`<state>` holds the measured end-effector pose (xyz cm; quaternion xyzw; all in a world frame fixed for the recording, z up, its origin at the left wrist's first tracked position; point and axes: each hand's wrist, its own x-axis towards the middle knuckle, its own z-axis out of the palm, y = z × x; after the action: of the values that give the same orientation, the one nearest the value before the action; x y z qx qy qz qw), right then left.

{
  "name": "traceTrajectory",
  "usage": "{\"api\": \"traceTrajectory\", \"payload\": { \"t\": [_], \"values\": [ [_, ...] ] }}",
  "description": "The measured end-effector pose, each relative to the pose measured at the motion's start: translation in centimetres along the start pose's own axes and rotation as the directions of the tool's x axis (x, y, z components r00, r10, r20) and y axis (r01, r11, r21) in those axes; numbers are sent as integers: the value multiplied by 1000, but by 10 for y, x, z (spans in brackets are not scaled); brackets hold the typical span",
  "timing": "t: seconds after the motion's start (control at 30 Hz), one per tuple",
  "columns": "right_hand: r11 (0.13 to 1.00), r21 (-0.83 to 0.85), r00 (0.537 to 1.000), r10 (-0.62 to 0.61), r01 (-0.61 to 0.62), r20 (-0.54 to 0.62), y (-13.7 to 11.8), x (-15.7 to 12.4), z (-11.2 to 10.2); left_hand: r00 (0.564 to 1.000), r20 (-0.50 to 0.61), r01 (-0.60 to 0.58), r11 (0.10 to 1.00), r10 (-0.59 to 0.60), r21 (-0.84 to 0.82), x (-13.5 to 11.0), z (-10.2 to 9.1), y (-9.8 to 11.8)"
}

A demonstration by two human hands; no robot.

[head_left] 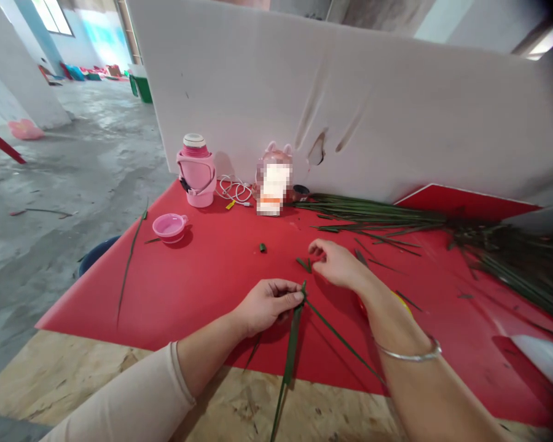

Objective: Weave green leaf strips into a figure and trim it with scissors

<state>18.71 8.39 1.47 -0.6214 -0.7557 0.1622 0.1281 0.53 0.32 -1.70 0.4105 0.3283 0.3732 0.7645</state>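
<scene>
My left hand [273,302] pinches a folded green leaf strip [292,350] near its top, between thumb and fingers. Long ends of the strip hang down past the table's front edge, and one thin strand [341,337] slants off to the lower right. My right hand [334,263], a metal bangle on its wrist, hovers just above and to the right of the left one. Its fingers are loosely curled with a gap between thumb and forefinger, and nothing shows in them. Beside its fingertips lies a short bent leaf piece [303,266]. A small rolled leaf bit [262,248] rests farther left.
A pink bottle [200,178], a pink cup [170,228], a white cable [234,191] and a blurred-out lit device [274,187] stand along the back left of the red-covered table [203,294]. Long leaves [373,210] are heaped at the back right. A white board [239,80] rises behind.
</scene>
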Motion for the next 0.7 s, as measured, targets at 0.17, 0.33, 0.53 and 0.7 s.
{"api": "traceTrajectory", "payload": {
  "t": [0.17, 0.33, 0.53, 0.7],
  "values": [
    [982, 140, 981, -100, 124, -167, 21, -30, 24, 994, -112, -19, 1000, 17, -16, 2, 1, -2],
    [793, 610, 974, 151, -16, -170, 18, -45, 19, 972, -217, -116, 989, 93, -96, 3, 0, 2],
    [642, 766, 1000, 3, 14, -21, 3, -69, -3, 932, -344, -155, 984, 114, -94, 8, 0, 2],
    [673, 740, 998, -44, 5, 34, -9, -66, 8, 932, -324, -177, 984, 161, -19, 7, 3, -1]
  ]
}}
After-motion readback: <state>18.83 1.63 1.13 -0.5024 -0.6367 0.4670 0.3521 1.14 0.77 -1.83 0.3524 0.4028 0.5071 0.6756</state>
